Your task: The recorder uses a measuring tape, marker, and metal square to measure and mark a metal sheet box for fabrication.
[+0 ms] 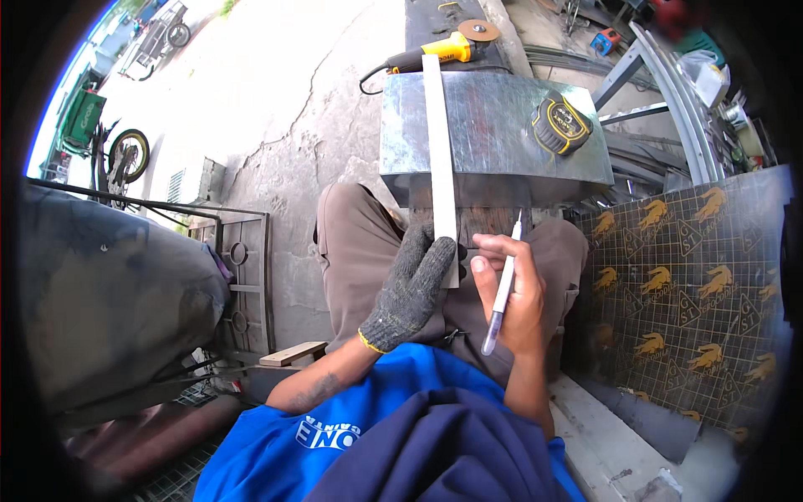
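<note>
My left hand (407, 293), in a dark grey knit glove with a yellow cuff edge, is closed round the near end of a long, flat white strip (438, 142). The strip points away from me across a shiny sheet-metal block (493, 117). In my bare right hand (527, 297) a white pen (504, 289) rests between thumb and fingers, its tip pointing up and away. The right fingertips are close to the strip's near end; whether they touch it I cannot tell. A black and yellow tape measure (561, 124) lies on the block's right side.
Beyond the block lies a yellow and black angle grinder (447, 52) with a disc. A patterned dark board (677, 293) stands at the right, below metal bars (682, 92). At the left are a metal gate (247, 276) and a small wood piece (293, 354).
</note>
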The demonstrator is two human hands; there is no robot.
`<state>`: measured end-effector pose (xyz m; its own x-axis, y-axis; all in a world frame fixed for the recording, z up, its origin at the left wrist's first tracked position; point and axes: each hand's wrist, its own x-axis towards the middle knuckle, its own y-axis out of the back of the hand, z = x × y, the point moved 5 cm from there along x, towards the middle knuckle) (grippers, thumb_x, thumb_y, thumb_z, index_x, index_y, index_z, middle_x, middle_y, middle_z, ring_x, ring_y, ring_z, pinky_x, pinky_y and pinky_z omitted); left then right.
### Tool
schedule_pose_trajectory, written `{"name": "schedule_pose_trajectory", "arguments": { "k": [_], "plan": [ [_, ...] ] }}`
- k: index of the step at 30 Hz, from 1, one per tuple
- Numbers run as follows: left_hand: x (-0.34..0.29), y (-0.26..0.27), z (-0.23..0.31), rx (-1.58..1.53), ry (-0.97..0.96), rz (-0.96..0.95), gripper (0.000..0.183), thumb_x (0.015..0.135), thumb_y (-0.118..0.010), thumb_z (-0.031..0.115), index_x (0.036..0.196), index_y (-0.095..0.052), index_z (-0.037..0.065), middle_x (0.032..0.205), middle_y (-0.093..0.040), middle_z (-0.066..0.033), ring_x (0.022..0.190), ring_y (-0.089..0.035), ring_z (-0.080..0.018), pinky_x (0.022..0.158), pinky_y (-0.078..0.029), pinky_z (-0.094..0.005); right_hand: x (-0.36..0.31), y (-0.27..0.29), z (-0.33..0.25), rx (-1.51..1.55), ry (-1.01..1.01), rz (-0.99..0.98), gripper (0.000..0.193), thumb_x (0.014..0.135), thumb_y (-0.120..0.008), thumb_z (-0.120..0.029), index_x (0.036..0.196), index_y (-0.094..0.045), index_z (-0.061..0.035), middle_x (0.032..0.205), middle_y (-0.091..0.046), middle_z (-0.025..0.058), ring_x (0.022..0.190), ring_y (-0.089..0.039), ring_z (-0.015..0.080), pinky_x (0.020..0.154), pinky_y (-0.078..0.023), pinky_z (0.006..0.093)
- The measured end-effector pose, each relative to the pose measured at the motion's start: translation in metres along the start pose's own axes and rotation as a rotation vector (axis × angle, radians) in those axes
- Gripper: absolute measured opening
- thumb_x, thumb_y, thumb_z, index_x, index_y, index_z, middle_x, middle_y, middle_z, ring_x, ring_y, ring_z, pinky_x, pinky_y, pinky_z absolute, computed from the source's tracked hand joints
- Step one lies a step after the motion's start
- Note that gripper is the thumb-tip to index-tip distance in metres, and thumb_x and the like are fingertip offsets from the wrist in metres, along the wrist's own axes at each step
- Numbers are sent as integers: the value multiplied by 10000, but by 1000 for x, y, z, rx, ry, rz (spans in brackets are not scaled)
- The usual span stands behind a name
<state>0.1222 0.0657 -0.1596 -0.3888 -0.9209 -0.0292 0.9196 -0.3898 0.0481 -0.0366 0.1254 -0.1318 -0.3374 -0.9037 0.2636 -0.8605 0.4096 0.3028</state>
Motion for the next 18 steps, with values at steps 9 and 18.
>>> {"name": "schedule_pose_trajectory", "arguments": {
  "k": [9,18],
  "plan": [
    [52,38,36,245,-190,82,206,1018,-660,173,1125,-626,0,1016,-672,-126,933,-639,-160,794,-520,-329,-4,-19,2,121,-142,32,280,945,-752,-113,1162,-603,-18,913,-725,128,720,-701,171,646,-545,316],
    [184,54,68,999,-597,-407,629,919,-719,356,1425,-532,33,1287,-621,-214,1171,-626,-365,1020,-497,-450,-4,-26,4,156,-145,6,261,956,-740,-112,1158,-601,-24,852,-719,128,703,-685,142,629,-529,293]
  ]
}}
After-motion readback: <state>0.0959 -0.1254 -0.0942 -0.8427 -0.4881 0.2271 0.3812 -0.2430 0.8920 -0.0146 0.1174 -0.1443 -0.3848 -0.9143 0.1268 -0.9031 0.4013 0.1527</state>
